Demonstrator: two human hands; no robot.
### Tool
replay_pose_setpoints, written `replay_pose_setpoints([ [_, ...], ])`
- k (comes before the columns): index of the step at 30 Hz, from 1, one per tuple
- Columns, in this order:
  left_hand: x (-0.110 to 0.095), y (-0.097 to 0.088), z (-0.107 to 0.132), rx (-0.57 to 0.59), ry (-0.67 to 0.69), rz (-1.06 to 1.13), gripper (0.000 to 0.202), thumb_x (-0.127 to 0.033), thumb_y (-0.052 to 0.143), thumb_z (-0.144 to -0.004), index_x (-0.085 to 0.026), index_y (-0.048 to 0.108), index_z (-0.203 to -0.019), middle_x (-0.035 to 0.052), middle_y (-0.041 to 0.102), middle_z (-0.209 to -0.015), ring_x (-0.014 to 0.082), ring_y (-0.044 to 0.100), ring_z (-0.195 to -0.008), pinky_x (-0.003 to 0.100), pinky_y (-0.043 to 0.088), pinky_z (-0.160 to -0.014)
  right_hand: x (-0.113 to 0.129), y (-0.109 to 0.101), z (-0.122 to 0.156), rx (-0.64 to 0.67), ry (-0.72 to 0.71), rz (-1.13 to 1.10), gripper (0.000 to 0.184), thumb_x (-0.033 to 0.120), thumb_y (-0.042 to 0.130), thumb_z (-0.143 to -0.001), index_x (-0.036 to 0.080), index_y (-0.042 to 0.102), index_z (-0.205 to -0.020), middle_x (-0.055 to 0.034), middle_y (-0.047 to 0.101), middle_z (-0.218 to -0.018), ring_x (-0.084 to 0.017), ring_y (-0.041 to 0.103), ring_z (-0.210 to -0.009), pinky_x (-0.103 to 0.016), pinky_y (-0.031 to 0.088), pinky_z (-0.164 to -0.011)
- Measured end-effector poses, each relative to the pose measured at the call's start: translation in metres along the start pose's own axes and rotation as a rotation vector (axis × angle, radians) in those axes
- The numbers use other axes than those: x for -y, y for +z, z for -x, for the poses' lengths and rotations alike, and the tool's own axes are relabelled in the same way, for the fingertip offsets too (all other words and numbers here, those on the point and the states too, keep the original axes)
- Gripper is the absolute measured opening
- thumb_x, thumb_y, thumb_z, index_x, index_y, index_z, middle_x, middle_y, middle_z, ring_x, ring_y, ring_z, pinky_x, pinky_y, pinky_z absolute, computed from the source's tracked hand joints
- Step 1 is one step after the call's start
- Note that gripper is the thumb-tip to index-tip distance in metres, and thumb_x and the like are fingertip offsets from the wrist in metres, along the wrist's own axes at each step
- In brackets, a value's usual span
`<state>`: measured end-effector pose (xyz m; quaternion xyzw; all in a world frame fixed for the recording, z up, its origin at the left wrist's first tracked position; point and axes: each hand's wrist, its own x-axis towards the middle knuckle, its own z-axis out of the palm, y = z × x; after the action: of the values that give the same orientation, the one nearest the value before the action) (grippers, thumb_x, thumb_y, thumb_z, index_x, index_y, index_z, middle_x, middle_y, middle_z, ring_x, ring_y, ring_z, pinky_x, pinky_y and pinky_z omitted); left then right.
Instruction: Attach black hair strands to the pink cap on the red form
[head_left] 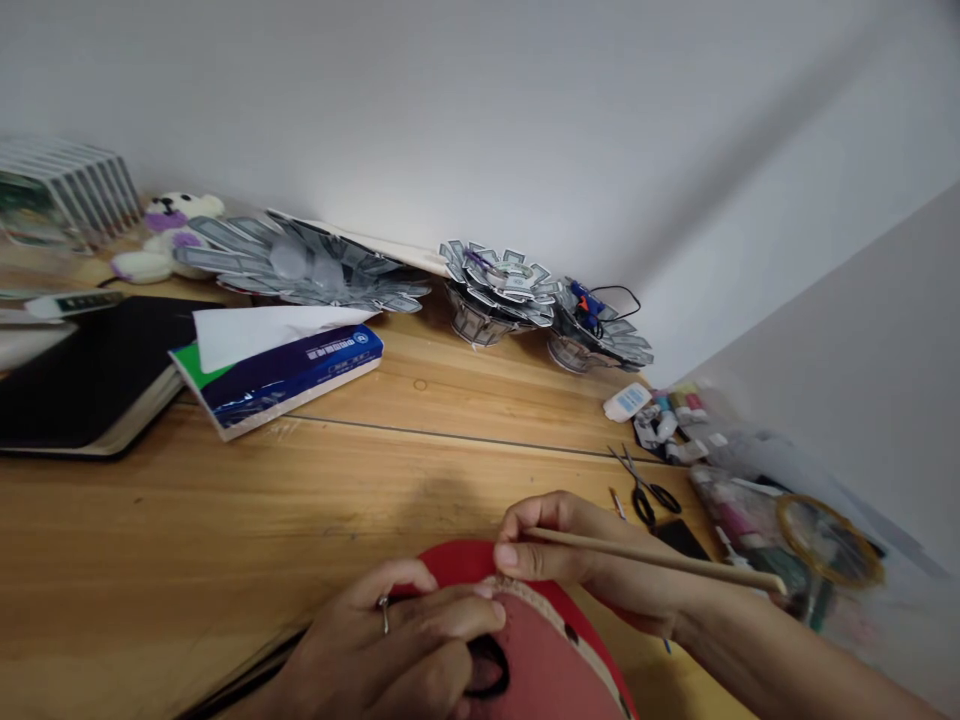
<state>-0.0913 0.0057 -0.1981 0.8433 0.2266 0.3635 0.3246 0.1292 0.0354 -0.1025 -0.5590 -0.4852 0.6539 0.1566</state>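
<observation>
Bottom center of the frame: left hand pins down the soft, floppy red felt piece, right hand pinches a thin wooden stick at its rim. Probably light stuff, best gripped near the edge.

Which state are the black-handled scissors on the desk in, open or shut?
Open: the scissors lie flat on the wooden desk, blades spread in a narrow V.
</observation>
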Motion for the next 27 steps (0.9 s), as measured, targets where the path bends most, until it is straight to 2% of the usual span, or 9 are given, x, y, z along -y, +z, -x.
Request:
replay_pose_setpoints([
  [3,0.005,0.012,0.006,-0.060,-0.010,0.008,0.025,-0.030,0.048,-0.103,-0.037,0.069,-0.116,-0.0041,0.079,-0.105,0.0137,0.077,-0.074,0.022,0.060,-0.072,0.001,0.001,-0.001,0.007,0.055,-0.053,0.041,0.051,0.090,-0.063,0.018,0.068,-0.074,0.0064,0.054,-0.062,-0.009,0.043,-0.059,-0.022,0.031,-0.057],
  [5,0.008,0.017,0.009,-0.067,-0.008,-0.001,0.036,-0.022,0.039,-0.105,-0.037,0.066,-0.122,-0.0026,0.080,-0.101,0.0134,0.077,-0.071,0.023,0.060,-0.066,0.003,0.002,-0.001,0.015,0.073,-0.083,0.043,0.051,0.091,-0.060,0.017,0.068,-0.072,0.0064,0.055,-0.063,-0.009,0.043,-0.059,-0.022,0.031,-0.058],
  [8,0.011,0.009,0.008,-0.024,0.046,-0.044,0.024,-0.024,0.052,-0.101,-0.036,0.071,-0.110,-0.0043,0.079,-0.106,0.0144,0.077,-0.086,0.022,0.059,-0.074,0.004,0.003,-0.002,0.022,0.079,-0.107,0.043,0.050,0.092,-0.059,0.016,0.068,-0.072,0.0053,0.059,-0.066,-0.009,0.046,-0.061,-0.022,0.032,-0.061],
  [11,0.010,-0.006,0.002,0.019,0.187,-0.177,0.006,-0.027,0.065,-0.096,-0.027,0.070,-0.095,-0.0057,0.076,-0.115,0.0107,0.075,-0.094,0.015,0.053,-0.087,0.004,0.004,-0.002,0.022,0.095,-0.124,0.042,0.048,0.093,-0.058,0.016,0.068,-0.071,0.0052,0.060,-0.066,-0.009,0.047,-0.061,-0.022,0.033,-0.062],
  [14,0.005,-0.011,-0.006,-0.064,0.272,-0.366,0.015,-0.024,0.056,-0.099,-0.025,0.069,-0.091,-0.0061,0.078,-0.108,0.0093,0.074,-0.088,0.014,0.050,-0.090,0.005,0.003,-0.003,0.030,0.103,-0.130,0.042,0.044,0.095,-0.054,0.016,0.069,-0.071,0.0050,0.061,-0.066,-0.009,0.048,-0.062,-0.022,0.033,-0.064],
  [17,-0.002,-0.006,-0.015,-0.167,0.126,-0.408,0.022,-0.028,0.050,-0.098,-0.029,0.072,-0.099,-0.0039,0.078,-0.101,0.0165,0.071,-0.103,0.022,0.052,-0.091,0.007,0.004,-0.004,0.032,0.099,-0.122,0.041,0.043,0.095,-0.054,0.016,0.069,-0.071,0.0044,0.064,-0.067,-0.010,0.050,-0.064,-0.022,0.035,-0.065],
  [20,-0.007,0.000,-0.019,-0.183,0.023,-0.404,0.024,-0.033,0.049,-0.097,-0.030,0.072,-0.102,-0.0013,0.078,-0.102,0.0199,0.068,-0.110,0.026,0.052,-0.094,0.010,0.006,-0.004,0.028,0.101,-0.108,0.039,0.042,0.095,-0.054,0.017,0.070,-0.068,0.0057,0.062,-0.063,-0.009,0.049,-0.060,-0.022,0.034,-0.062],
  [24,-0.007,0.000,-0.016,-0.163,0.012,-0.390,0.024,-0.036,0.049,-0.098,-0.030,0.073,-0.102,-0.0017,0.078,-0.100,0.0190,0.070,-0.105,0.024,0.052,-0.091,0.011,0.009,-0.003,0.008,0.095,-0.093,0.036,0.038,0.095,-0.055,0.016,0.070,-0.067,0.0065,0.061,-0.059,-0.008,0.046,-0.057,-0.021,0.030,-0.056],
  [27,-0.005,-0.006,-0.014,-0.110,0.045,-0.390,0.021,-0.036,0.053,-0.097,-0.030,0.073,-0.097,-0.0042,0.079,-0.098,0.0158,0.073,-0.092,0.019,0.053,-0.084,0.010,0.012,-0.002,-0.032,0.082,-0.101,0.036,0.037,0.096,-0.055,0.015,0.070,-0.066,0.0061,0.062,-0.059,-0.007,0.046,-0.056,-0.021,0.029,-0.054],
])
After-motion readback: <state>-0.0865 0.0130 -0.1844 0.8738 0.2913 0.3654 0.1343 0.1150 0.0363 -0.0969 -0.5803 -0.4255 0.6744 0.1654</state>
